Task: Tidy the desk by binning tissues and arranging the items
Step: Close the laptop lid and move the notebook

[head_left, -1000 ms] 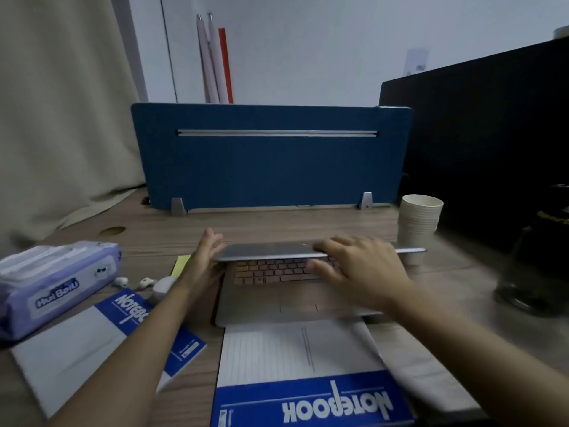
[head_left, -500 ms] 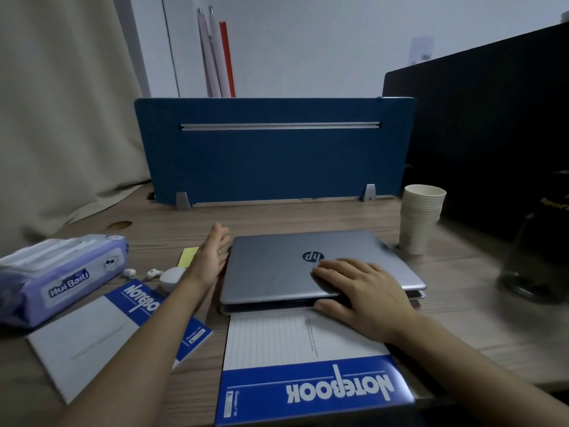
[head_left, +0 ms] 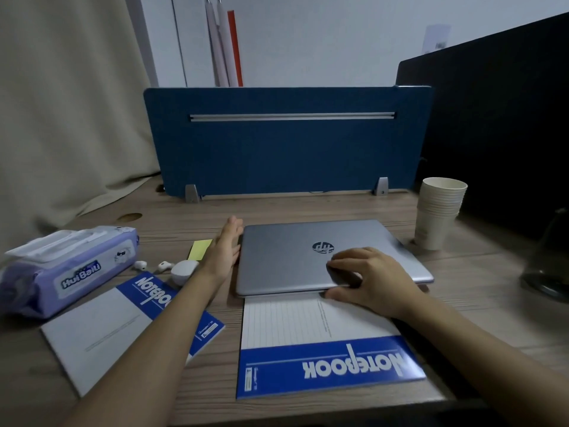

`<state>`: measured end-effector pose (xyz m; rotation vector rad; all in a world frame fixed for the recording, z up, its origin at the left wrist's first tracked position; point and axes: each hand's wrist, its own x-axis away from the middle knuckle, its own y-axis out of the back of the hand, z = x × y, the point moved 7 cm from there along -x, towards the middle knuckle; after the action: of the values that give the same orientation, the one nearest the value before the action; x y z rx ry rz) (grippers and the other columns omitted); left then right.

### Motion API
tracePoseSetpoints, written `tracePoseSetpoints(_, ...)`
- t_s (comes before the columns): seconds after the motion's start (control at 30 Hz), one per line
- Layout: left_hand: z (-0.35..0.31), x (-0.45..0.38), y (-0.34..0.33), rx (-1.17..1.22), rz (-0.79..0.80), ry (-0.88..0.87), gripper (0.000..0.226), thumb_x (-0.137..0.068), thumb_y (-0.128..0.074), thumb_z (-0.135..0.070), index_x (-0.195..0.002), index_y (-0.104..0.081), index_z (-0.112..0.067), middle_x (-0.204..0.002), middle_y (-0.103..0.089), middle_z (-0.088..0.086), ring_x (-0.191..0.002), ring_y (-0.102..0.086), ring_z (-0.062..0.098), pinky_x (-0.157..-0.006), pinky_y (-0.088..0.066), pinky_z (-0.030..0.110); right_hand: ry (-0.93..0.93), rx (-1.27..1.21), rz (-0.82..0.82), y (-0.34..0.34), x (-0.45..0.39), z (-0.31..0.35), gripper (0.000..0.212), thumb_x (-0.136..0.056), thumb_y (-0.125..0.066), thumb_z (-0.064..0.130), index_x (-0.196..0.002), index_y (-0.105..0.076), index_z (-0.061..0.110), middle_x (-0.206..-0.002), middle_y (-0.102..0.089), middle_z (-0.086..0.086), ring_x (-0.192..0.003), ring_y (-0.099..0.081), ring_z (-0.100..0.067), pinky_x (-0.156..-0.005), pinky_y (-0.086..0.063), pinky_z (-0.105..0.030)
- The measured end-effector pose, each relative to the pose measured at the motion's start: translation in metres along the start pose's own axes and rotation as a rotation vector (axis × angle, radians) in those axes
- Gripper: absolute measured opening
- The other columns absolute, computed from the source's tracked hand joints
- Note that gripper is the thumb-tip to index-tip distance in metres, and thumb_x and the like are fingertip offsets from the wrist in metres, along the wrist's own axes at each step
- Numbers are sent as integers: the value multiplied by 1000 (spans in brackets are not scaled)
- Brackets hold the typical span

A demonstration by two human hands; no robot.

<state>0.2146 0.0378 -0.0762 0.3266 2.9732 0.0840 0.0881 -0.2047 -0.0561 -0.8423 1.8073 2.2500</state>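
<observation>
A closed silver laptop (head_left: 286,257) lies in the middle of the wooden desk (head_left: 308,208). My right hand (head_left: 375,278) holds its front right corner, bent fingers on the lid and thumb at the front edge. My left hand (head_left: 223,254) lies flat with straight fingers against the laptop's left edge. A blue and white notebook (head_left: 323,349) lies in front of the laptop, its far edge tucked under it. A second notebook (head_left: 107,328) lies at an angle to the left, under my left forearm. I see no loose tissues.
A purple pack of wipes (head_left: 67,266) sits at far left. Two white earbuds (head_left: 141,265), their case (head_left: 183,271) and a yellow sticky note (head_left: 199,249) lie beside my left hand. Stacked paper cups (head_left: 438,211) stand right of the laptop, before a blue divider (head_left: 286,143). A dark object (head_left: 548,260) is at right.
The laptop lid has come down from half open to fully closed. My right hand slid to the front right corner; my left hand stayed at the left edge.
</observation>
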Motion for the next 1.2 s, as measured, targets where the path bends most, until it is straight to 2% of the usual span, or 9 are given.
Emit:
tracePoseSetpoints(0.13,1,1,-1,-9,13,8,75,-84,-34,-75,-144,-42,-29,-150,-42,-4,-131,-44,13,-100,-35,24,31,-7,3,-9,-22,-3,56,-74,-54,78,-96,-69,29,-101,-69,12,-87,-62,-12,-74,-53,-31)
tracePoseSetpoints(0.23,5,-3,1,-86,18,-5,78,-79,-43,-79,-142,-44,-32,-146,-47,-9,-132,-45,11,-112,-34,39,54,3,-17,-14,-34,-7,46,-77,-52,78,-85,-62,33,-85,-59,19,-71,-53,-6,-62,-42,-22)
tracePoseSetpoints(0.3,6,-3,-1,-149,40,-24,82,-74,-44,-81,-143,-42,-36,-146,-47,-11,-134,-43,10,-111,-33,36,91,21,-41,-15,-39,-8,42,-80,-54,74,-85,-64,34,-84,-60,18,-67,-52,-4,-60,-39,-19)
tracePoseSetpoints(0.37,3,-3,-5,-241,60,-50,87,-71,-46,-81,-145,-37,-37,-150,-41,-12,-135,-38,7,-104,-31,27,136,82,-96,-16,-42,-6,40,-81,-57,69,-88,-68,31,-87,-66,12,-68,-58,-9,-58,-46,-22)
tracePoseSetpoints(0.47,3,-6,-9,-350,89,-69,89,-71,-58,-76,-148,-28,-40,-157,-30,-11,-141,-30,11,-109,-29,34,175,182,-193,-16,-46,-3,43,-79,-63,62,-92,-71,22,-87,-69,4,-73,-65,-19,-55,-53,-30)
tracePoseSetpoints(0.6,5,-3,-14,-537,148,-77,105,-64,-79,-60,-146,-14,-51,-160,-22,-8,-144,-25,18,-110,-33,42,165,260,-254,-16,-49,-5,43,-78,-66,59,-95,-70,20,-91,-68,2,-82,-63,-20,-52,-50,-30)
tracePoseSetpoints(0.73,7,-2,-23,-713,217,-60,121,-62,-86,-48,-143,4,-57,-163,-9,-7,-147,-19,24,-110,-33,47,122,358,-246,-17,-51,-8,42,-79,-62,62,-93,-67,22,-87,-68,5,-79,-58,-20,-62,-43,-32)
tracePoseSetpoints(0.97,2,3,-22,-739,229,-71,118,-65,-85,-46,-147,0,-52,-163,-3,-11,-148,-16,21,-112,-29,44,-37,208,-77,-35,-71,-24,37,-85,-59,58,-92,-59,22,-87,-68,4,-77,-60,-19,-65,-49,-32)
tracePoseSetpoints(1.2,-2,4,-23,-732,263,-87,113,-66,-84,-46,-150,-8,-49,-163,0,-15,-147,-15,19,-114,-28,45,-103,187,-53,-51,-97,-44,33,-87,-59,51,-95,-56,19,-93,-66,2,-83,-60,-22,-64,-47,-34)
